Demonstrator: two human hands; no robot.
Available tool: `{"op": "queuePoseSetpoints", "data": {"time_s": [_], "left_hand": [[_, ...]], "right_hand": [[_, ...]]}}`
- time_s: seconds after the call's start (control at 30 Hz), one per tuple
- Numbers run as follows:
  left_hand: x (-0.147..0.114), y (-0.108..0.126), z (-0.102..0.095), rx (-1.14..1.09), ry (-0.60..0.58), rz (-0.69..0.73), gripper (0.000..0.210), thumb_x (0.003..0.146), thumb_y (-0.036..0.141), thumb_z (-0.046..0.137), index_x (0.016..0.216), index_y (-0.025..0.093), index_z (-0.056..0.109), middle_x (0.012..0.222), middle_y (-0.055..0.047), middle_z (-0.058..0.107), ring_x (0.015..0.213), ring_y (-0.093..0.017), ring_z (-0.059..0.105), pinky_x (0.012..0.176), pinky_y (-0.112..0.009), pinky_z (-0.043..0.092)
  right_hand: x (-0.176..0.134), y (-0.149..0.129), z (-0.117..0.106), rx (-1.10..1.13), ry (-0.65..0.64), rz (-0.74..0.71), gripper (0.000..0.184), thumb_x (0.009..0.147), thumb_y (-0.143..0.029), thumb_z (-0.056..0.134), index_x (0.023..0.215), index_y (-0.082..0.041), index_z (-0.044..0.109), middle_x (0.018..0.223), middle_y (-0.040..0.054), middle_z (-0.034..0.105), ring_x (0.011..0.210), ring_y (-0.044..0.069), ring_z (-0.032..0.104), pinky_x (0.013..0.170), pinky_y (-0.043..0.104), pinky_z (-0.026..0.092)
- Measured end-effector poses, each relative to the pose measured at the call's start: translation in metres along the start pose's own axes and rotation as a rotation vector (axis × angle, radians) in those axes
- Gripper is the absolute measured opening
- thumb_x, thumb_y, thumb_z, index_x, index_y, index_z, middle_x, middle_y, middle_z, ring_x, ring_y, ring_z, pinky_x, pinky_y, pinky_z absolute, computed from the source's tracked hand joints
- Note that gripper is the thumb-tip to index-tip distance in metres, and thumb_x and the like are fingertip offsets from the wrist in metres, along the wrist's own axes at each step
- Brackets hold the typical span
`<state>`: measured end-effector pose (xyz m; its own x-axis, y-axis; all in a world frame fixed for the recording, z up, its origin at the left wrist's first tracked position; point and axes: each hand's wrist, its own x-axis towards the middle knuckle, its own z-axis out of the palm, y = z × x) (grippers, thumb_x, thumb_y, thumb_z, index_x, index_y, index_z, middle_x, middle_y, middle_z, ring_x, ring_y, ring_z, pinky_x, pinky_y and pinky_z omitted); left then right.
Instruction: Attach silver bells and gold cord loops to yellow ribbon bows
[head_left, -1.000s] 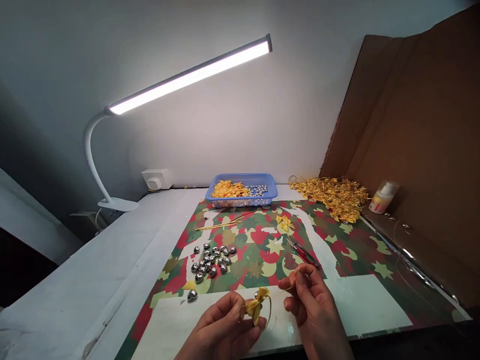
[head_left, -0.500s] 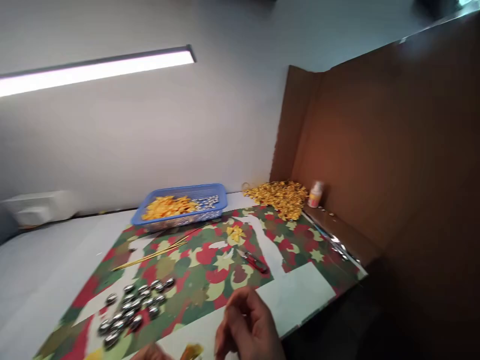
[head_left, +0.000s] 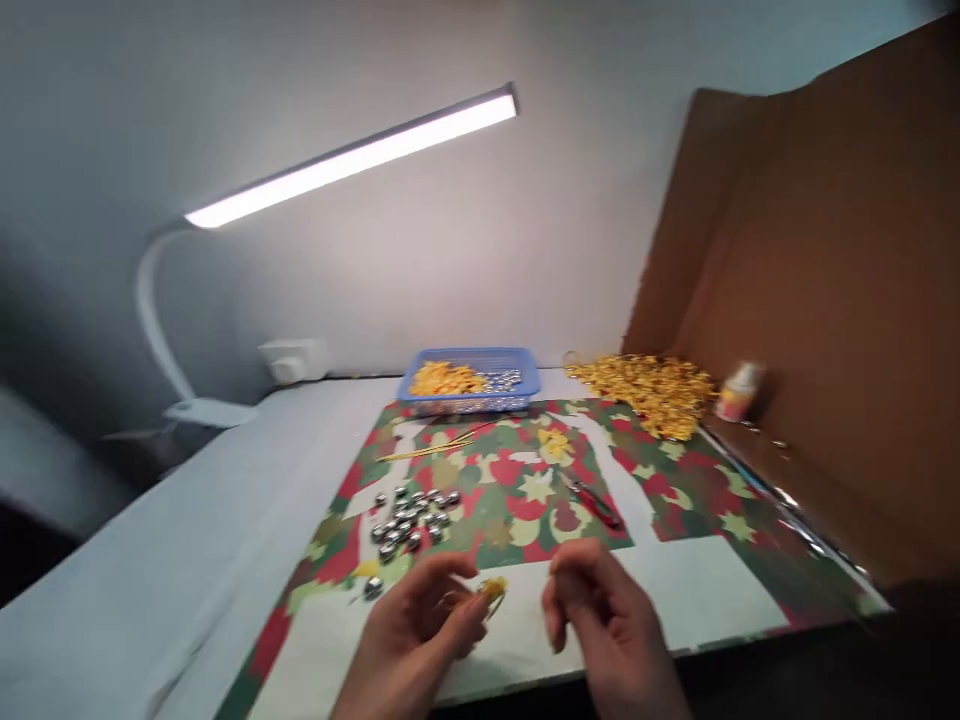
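My left hand (head_left: 420,635) is closed in a pinch over the white sheet at the table's front. Between its thumb and fingers sits a small yellow-gold ribbon-like piece (head_left: 493,590) with a thin loop below it; blur hides its details. To the right, apart from it, my right hand (head_left: 604,620) has its fingers curled together, and whatever may be in them is hidden. Shiny silver bells or beads (head_left: 409,520) lie in a cluster beyond my left hand. Past my right hand lie red-handled pliers or snips (head_left: 596,503) and a few yellow pieces (head_left: 555,443).
Gold wire-like strands (head_left: 435,447) lie on the patterned cover. Behind them stands a blue tray (head_left: 525,385) with yellow pieces and silver beads. A gold heap (head_left: 652,390), a small bottle (head_left: 739,390) and a cardboard wall (head_left: 810,300) are at right; a lamp (head_left: 154,310) stands left.
The view has swung left and both hands are now more fully in sight. My left hand has come up into view with the yellow-gold piece in its fingers.
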<state>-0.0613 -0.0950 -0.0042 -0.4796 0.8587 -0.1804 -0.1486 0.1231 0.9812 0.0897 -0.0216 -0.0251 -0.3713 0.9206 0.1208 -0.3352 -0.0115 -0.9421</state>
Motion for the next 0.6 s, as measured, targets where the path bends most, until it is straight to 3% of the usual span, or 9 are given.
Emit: {"op": "queuePoseSetpoints", "data": {"time_s": [0.27,0.4,0.6], "left_hand": [[0.000,-0.001,-0.002,-0.072,-0.115,-0.051,0.030,0.069,0.039,0.088,0.074,0.016,0.069,0.070,-0.001,0.071,0.065,-0.014,0.058,0.060,-0.022,0.041],[0.005,0.001,-0.002,-0.061,-0.116,-0.046,0.025,0.074,0.035,0.086,0.071,0.016,0.070,0.068,0.000,0.070,0.064,-0.013,0.055,0.060,-0.021,0.039],[0.011,-0.003,0.000,-0.063,-0.083,-0.018,0.033,0.064,0.041,0.090,0.063,0.015,0.069,0.057,0.002,0.063,0.055,-0.012,0.050,0.053,-0.022,0.033]], "right_hand": [[0.009,-0.010,-0.008,-0.150,-0.022,0.040,0.036,0.089,-0.058,0.062,0.081,-0.023,0.061,0.057,-0.0045,0.052,0.055,0.012,0.048,0.059,0.025,0.039],[0.011,-0.011,-0.005,-0.225,-0.020,0.010,0.036,0.090,-0.058,0.060,0.080,-0.024,0.061,0.058,-0.0047,0.049,0.057,0.013,0.046,0.059,0.025,0.037],[0.014,-0.009,-0.004,-0.270,0.030,-0.034,0.043,0.086,-0.064,0.061,0.076,-0.023,0.062,0.054,-0.0047,0.046,0.052,0.012,0.042,0.054,0.025,0.034]]}}
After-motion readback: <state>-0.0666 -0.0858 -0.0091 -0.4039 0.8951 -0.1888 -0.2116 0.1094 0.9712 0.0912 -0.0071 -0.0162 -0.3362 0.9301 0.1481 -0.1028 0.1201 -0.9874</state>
